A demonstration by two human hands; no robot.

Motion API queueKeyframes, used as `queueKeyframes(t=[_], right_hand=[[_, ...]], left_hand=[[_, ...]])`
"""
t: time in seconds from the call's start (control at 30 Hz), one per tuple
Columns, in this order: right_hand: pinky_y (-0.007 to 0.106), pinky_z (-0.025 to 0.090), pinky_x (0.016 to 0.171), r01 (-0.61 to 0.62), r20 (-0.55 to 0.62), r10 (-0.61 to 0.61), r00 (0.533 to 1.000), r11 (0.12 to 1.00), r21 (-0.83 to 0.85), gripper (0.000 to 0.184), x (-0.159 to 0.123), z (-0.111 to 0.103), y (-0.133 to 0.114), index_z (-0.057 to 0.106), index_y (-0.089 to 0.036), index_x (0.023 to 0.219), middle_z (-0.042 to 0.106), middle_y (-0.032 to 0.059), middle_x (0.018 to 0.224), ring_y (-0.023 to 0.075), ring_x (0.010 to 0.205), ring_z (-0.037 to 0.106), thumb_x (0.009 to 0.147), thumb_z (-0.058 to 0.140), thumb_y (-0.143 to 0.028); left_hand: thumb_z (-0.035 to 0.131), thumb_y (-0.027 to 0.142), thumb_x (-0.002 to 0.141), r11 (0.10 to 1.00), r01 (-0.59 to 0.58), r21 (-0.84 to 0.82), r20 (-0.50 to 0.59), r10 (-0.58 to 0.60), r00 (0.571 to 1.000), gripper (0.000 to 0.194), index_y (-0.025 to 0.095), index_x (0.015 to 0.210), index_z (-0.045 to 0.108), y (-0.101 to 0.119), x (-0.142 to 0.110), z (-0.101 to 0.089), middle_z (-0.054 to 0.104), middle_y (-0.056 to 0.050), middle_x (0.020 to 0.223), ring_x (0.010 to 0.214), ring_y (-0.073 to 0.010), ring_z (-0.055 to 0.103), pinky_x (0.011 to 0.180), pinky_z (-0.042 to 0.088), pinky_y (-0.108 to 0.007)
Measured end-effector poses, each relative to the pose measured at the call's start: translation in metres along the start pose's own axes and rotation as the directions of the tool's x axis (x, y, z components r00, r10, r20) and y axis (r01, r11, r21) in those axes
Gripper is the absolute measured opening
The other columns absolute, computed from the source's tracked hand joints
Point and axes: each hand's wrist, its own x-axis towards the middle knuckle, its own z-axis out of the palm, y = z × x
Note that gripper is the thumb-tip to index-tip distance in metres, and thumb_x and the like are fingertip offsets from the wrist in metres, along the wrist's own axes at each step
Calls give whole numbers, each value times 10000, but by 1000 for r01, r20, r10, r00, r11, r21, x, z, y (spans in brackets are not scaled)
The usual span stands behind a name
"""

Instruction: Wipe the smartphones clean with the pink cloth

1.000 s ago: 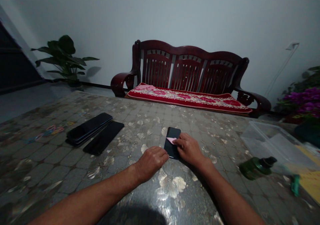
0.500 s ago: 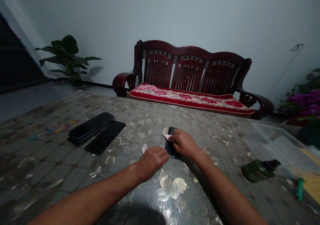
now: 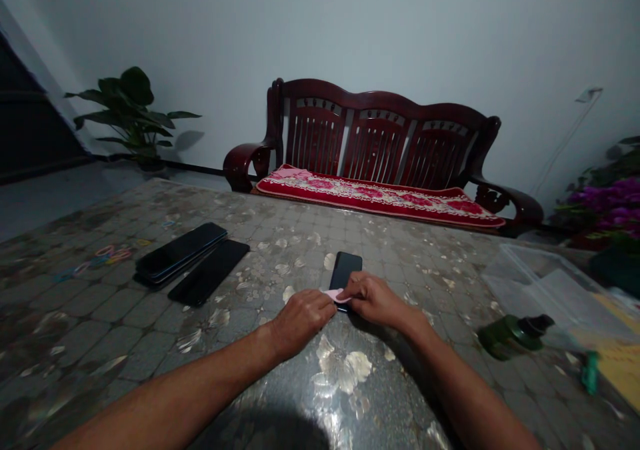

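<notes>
Right hand (image 3: 373, 298) is pinching a small pink cloth (image 3: 334, 295) on the black rectangular smartphone (image 3: 346, 268), which is lying flat on the grey floral-patterned worktop (image 3: 285, 397). Left hand (image 3: 304, 315) is resting at the smartphone's near-left corner, fingers together; can't tell if gripping.

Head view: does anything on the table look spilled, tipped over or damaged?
The green bottle on the right seems to lie on its side, its black top pointing right, where one would expect it upright. I see no spill around it. On the phone partly covered by the pink cloth, I can make out no damage.
</notes>
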Motion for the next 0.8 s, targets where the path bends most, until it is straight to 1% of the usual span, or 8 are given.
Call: queueKeyframes(t=[0.13,0.2,0.33,0.4,0.5,0.6,0.7,0.8], right_hand=[[232,431,715,-39,22,36,999,990,133,363,-9,-4,9,822,-246,959,667,-2,813,136,753,610,772,593,-36],[243,438,734,-125,-78,130,988,990,69,349,-7,-5,18,817,-235,976,661,14,822,150,782,615,796,584,-47],[279,427,764,-351,-312,286,906,920,-176,334,-5,-2,24,797,-193,1034,646,68,874,198,867,599,849,547,-70],[286,415,766,-339,-316,255,914,907,-248,335,-7,1,18,788,-188,1057,643,81,897,213,902,587,847,553,-75],[278,398,749,-177,-197,125,972,945,-275,326,-14,3,4,792,-207,1002,638,67,883,203,885,575,816,563,-67],[267,383,737,-63,-100,39,994,968,-243,328,-18,2,-4,794,-227,936,631,43,852,183,861,575,796,554,-52],[266,382,732,-153,-172,115,978,962,-228,344,-17,4,1,794,-223,1001,634,50,865,184,859,579,824,542,-71],[277,395,749,-289,-288,220,932,931,-224,348,-14,7,6,784,-192,1067,645,78,894,206,892,584,851,529,-94]], left_hand=[[534,137,990,1000,9,3,15,-9,1000,154,169,933,673,1,0,0,690,-36,871,816,-190,647,732,499,-309],[558,140,978,1000,16,14,28,-17,999,126,170,939,675,1,1,0,688,-31,862,808,-195,649,722,498,-310],[565,150,977,999,20,45,34,-22,999,117,175,942,675,2,1,-1,687,-29,857,796,-195,648,700,486,-304],[551,152,985,998,23,51,27,-25,999,137,176,929,673,2,1,-1,681,-30,844,788,-187,643,697,475,-295],[527,150,998,998,32,46,39,-34,999,163,176,919,668,2,2,-3,675,-28,836,775,-174,630,696,463,-286],[520,151,1002,998,48,41,76,-51,996,161,178,927,660,2,3,-6,680,-25,862,793,-176,628,706,464,-287],[527,143,996,997,60,43,103,-64,993,151,180,933,658,3,4,-8,679,-25,866,808,-177,629,718,465,-285],[535,127,985,995,82,52,100,-87,991,154,182,906,656,4,6,-9,667,-25,837,799,-176,625,716,460,-281]])
